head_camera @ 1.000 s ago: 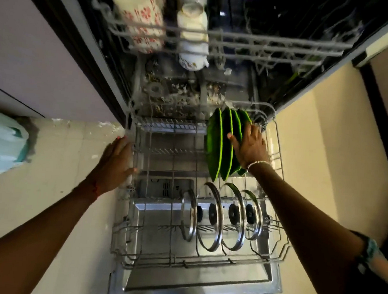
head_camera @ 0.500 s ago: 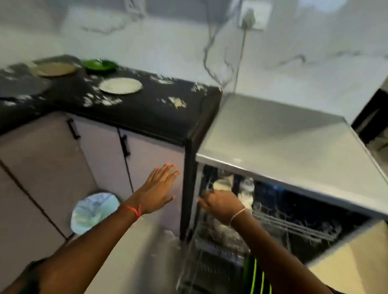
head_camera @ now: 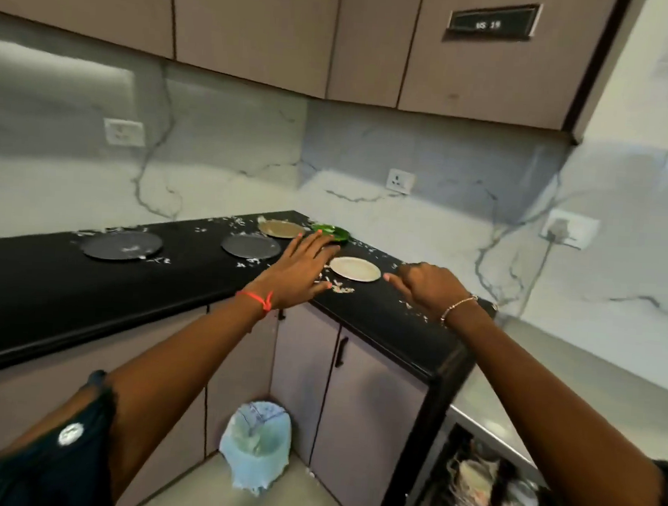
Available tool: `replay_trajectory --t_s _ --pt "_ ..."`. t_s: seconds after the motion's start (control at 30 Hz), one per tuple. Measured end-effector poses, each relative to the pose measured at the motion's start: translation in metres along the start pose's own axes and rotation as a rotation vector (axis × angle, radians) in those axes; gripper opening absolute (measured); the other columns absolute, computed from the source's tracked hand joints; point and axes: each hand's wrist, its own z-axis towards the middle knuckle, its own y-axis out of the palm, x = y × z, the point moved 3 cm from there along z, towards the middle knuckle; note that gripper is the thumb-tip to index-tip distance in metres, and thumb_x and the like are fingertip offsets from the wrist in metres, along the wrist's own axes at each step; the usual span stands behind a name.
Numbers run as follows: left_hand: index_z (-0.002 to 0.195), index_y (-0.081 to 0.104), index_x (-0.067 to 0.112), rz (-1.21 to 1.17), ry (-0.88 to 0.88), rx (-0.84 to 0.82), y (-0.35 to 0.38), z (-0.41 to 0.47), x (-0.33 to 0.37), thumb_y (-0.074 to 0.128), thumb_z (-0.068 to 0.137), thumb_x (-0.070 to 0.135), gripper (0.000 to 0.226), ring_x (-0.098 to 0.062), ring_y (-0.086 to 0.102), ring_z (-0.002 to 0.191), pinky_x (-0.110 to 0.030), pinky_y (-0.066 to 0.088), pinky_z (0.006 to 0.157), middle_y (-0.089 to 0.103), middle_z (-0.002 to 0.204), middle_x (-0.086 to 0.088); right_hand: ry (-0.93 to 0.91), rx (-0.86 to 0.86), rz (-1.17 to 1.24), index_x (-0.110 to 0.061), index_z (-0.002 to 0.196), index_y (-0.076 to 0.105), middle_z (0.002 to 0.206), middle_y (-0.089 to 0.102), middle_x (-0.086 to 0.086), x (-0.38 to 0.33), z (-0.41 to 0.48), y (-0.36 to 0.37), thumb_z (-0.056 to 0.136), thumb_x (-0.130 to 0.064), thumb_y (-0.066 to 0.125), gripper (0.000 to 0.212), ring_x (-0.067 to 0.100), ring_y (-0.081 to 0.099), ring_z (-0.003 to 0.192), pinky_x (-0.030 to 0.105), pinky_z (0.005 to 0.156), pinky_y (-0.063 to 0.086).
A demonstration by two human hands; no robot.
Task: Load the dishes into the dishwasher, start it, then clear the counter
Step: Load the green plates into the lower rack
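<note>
Both arms reach over the black counter (head_camera: pixel 87 288): the left hand (head_camera: pixel 304 268) flat, fingers spread, the right hand (head_camera: pixel 428 286) loosely curled and empty, a white plate (head_camera: pixel 357 269) between them.

Cabinet plaque (head_camera: pixel 491 24): perhaps "US 19"

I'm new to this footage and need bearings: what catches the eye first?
The left hand and the right hand reach over a black counter strewn with white scraps. A white plate lies between them, a green plate in the far corner. A lined bin stands on the floor.
</note>
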Motion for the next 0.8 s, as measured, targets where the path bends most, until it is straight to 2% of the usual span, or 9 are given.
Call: replay_trajectory --t_s 0.2,0.3,0.43,0.5,0.63,0.8 --pt "0.145 0.020 0.014 0.007 -0.090 -0.009 -0.010 -0.009 -0.113 0.043 0.095 0.039 0.061 -0.022 0.000 0.144 -0.038 -0.003 0.115 0.012 0.154 -0.007 -0.011 0.121 0.124 -0.007 0.098 0.058 0.102 0.062 0.015 -0.050 0.103 0.003 0.098 -0.041 0.029 0.044 0.030 0.058 0.095 0.035 0.072 0.043" --pt "0.143 0.024 0.015 -0.027 -0.137 -0.073 -0.001 -0.011 -0.171 0.042 0.095 0.039 0.057 -0.021 0.004 0.143 -0.039 -0.002 0.115 0.016 0.153 -0.005 0.009 0.132 0.211 -0.006 0.097 0.058 0.102 0.061 0.017 -0.077 0.156 0.016 0.098 -0.039 0.032 0.042 0.032 0.057 0.094 0.035 0.073 0.042" --pt "0.143 0.026 0.015 -0.073 -0.164 -0.191 0.018 -0.012 -0.241 0.042 0.095 0.040 0.056 -0.020 0.007 0.143 -0.040 0.001 0.115 0.019 0.152 -0.004 0.079 0.054 0.335 -0.004 0.096 0.056 0.102 0.059 0.019 -0.103 0.213 0.045 0.097 -0.038 0.035 0.040 0.034 0.056 0.095 0.036 0.075 0.043" --pt "0.142 0.028 0.014 -0.091 -0.175 -0.228 0.029 -0.007 -0.269 0.042 0.095 0.039 0.055 -0.021 0.008 0.143 -0.041 0.003 0.115 0.022 0.151 -0.005 0.112 -0.002 0.377 -0.004 0.098 0.056 0.105 0.058 0.019 -0.111 0.235 0.062 0.097 -0.039 0.036 0.040 0.035 0.056 0.098 0.040 0.081 0.046" --pt "0.141 0.029 0.012 -0.133 -0.173 -0.259 0.060 0.009 -0.303 0.043 0.095 0.039 0.055 -0.024 0.011 0.142 -0.042 0.007 0.116 0.024 0.150 -0.008 0.158 -0.107 0.381 -0.004 0.105 0.057 0.112 0.056 0.018 -0.117 0.263 0.095 0.098 -0.037 0.036 0.040 0.032 0.052 0.107 0.038 0.087 0.042" --pt "0.143 0.026 0.012 -0.204 -0.167 -0.299 0.111 0.048 -0.324 0.045 0.094 0.039 0.058 -0.024 0.012 0.142 -0.042 0.008 0.116 0.023 0.151 -0.008 0.221 -0.151 0.434 -0.005 0.092 0.058 0.102 0.061 0.019 -0.097 0.296 0.147 0.097 -0.036 0.040 0.037 0.031 0.056 0.099 0.038 0.082 0.044"
